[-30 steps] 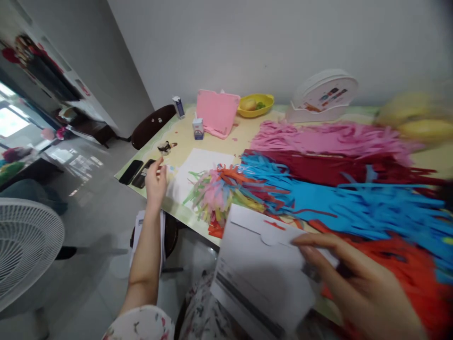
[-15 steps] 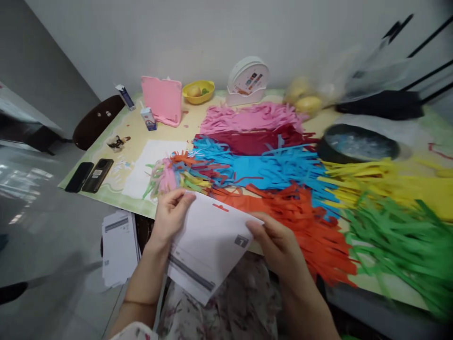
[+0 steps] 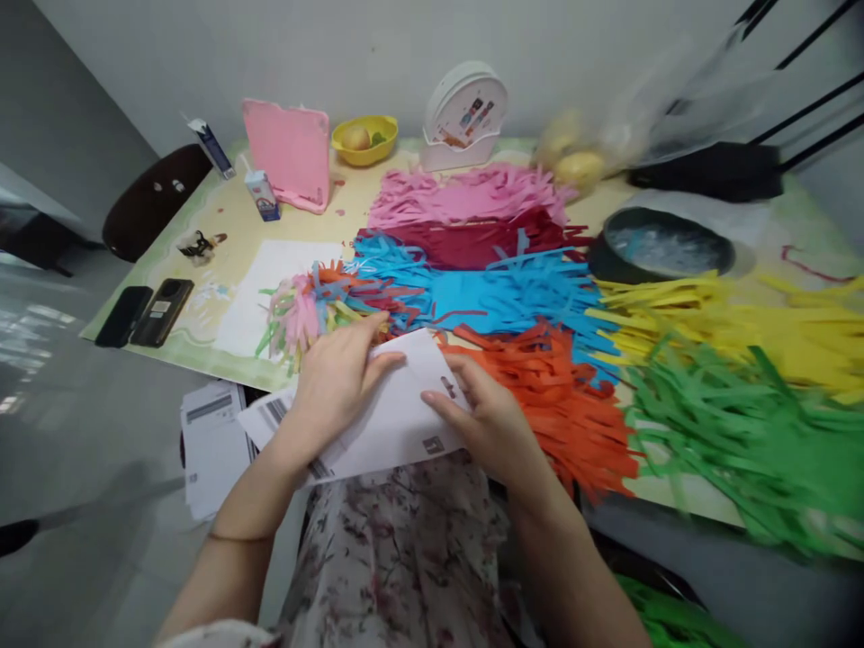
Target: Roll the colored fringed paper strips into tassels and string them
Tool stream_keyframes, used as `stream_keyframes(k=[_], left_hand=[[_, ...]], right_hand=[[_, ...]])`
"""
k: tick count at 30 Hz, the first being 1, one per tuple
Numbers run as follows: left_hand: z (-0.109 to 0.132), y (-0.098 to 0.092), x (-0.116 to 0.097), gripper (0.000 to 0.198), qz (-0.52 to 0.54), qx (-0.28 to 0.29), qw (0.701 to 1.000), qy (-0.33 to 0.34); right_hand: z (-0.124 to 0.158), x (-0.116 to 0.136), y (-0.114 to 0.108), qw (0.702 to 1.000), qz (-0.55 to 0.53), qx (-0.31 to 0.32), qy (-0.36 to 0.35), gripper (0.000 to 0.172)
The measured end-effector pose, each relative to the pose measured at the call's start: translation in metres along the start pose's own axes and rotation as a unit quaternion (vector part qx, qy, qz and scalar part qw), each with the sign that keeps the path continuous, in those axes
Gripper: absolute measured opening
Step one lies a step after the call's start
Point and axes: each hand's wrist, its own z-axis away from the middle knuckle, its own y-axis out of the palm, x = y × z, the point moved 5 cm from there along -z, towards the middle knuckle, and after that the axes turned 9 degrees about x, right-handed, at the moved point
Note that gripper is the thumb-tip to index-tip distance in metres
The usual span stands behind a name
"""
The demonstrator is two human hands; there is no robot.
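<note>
Quick note on the change: half a second back we had the white packet (image 3: 395, 418) with its dark printed bar at the bottom; now it's turned, the bar end pointing left and the slot (image 3: 447, 387) near the right edge. A second back only our right hand held it, our left being off by the phones (image 3: 162, 312). So the work is now two-handed turning of the packet.

Grip: our left hand (image 3: 334, 382) is closed over the packet's upper left side, thumb on the near face. Our right hand (image 3: 490, 418) pinches the right end, thumb beside the slot; finger placement behind, can't tell.

Packet sits lower centre of frame, tilted, between both hands, over the floral lap (image 3: 398, 558), before the counter (image 3: 222, 216). Orange strips (image 3: 567, 405) lie right of it, mixed strips (image 3: 297, 315) above left, similar packets (image 3: 216, 445) lower left.
</note>
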Motion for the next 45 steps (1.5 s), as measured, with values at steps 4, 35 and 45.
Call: stream_keyframes(k=[4, 35, 45], left_hand=[[0.017, -0.002, 0.014, 0.039, -0.046, -0.029, 0.998, -0.015], [0.025, -0.012, 0.009, 0.04, -0.102, 0.06, 0.992, -0.036], [0.027, -0.016, 0.019, 0.042, -0.038, 0.072, 0.996, -0.035]], right_hand=[[0.006, -0.012, 0.004, 0.994, -0.109, -0.01, 0.013, 0.034], [0.014, -0.002, 0.015, 0.999, -0.004, -0.05, -0.006, 0.063], [0.015, -0.006, 0.018, 0.991, -0.131, 0.015, -0.012, 0.054]])
